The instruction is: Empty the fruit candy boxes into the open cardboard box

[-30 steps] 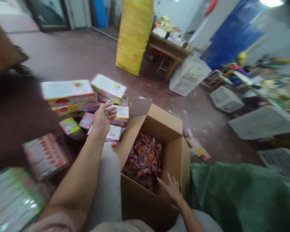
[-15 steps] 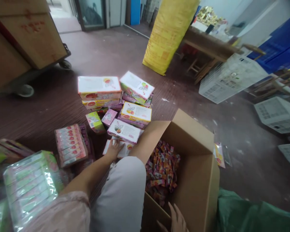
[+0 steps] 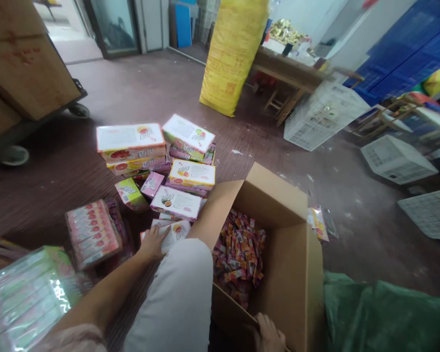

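Observation:
My left hand (image 3: 153,243) reaches down to the floor and rests on a white and pink flat box (image 3: 172,231) lying beside my knee, fingers curled over its near edge. My right hand (image 3: 269,335) grips the near rim of an open cardboard carton (image 3: 278,205) at the bottom of the view. Many small orange and pink sachets (image 3: 238,254) fill the carton. A pile of colourful printed boxes (image 3: 161,156) lies on the floor just beyond my left hand.
Wrapped packs of pink sticks (image 3: 91,232) and a green pack (image 3: 25,293) lie at left. A loaded trolley (image 3: 25,83) stands far left. A tall yellow sack (image 3: 231,54), wooden table (image 3: 289,73), white crates (image 3: 322,117) and green sheet (image 3: 385,313) surround the spot.
My left hand dropped from mid-air, open, down onto the flat box by my knee. My right hand slid from inside the carton to its near rim. The view swung left.

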{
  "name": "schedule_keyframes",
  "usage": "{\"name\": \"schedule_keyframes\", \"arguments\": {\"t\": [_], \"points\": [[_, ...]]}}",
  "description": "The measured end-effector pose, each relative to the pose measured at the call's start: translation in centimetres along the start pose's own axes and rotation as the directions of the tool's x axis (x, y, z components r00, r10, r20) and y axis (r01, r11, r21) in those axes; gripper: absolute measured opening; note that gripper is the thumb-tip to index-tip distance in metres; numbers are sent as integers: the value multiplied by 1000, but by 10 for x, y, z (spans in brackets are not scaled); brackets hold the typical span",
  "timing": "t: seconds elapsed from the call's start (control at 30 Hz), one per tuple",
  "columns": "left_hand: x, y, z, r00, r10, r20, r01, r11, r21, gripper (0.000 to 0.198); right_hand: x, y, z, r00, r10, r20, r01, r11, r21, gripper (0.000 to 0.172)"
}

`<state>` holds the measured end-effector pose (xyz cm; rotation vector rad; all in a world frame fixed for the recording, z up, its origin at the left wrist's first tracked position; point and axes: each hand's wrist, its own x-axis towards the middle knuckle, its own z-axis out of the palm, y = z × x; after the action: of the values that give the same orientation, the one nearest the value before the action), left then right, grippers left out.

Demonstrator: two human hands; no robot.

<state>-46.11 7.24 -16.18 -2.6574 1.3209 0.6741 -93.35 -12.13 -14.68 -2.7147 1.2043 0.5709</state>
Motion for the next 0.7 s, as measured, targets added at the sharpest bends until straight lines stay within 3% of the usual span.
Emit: {"name": "schedule_keyframes", "arguments": {"t": [0.1,0.2,0.33,0.43,0.5,0.57,0.63,0.7], "points": [[-24,-6,-19,998,-65,-9,65,998,13,79,0,3,-1,999,-21,40,20,999,34,32],[-44,-15,-39,979,-202,40,204,978,-37,82,-4,-13,-14,1000,-28,-1,28,996,83,32],[-65,-33,-69,893,-423,152,448,864,-228,91,-11,-41,-39,998,-25,-50,34,983,183,28],[-84,-41,-103,846,-503,175,500,636,-588,81,-9,-48,-52,1000,-5,-24,12,960,280,29],[-98,-39,-131,874,-458,163,377,426,-822,74,-2,-50,-62,999,31,-8,-25,904,428,35],[-113,-30,-163,926,-353,132,201,167,-965,71,9,-56,-80,996,85,-10,-60,772,633,44],[-126,-14,-196,961,-256,100,81,-85,-993,68,21,-70,-111,991,126,-48,-35,585,810,51],[-134,11,-225,983,-167,79,40,-221,-974,60,29,-93,-155,988,121,-91,41,365,930,56]]}}
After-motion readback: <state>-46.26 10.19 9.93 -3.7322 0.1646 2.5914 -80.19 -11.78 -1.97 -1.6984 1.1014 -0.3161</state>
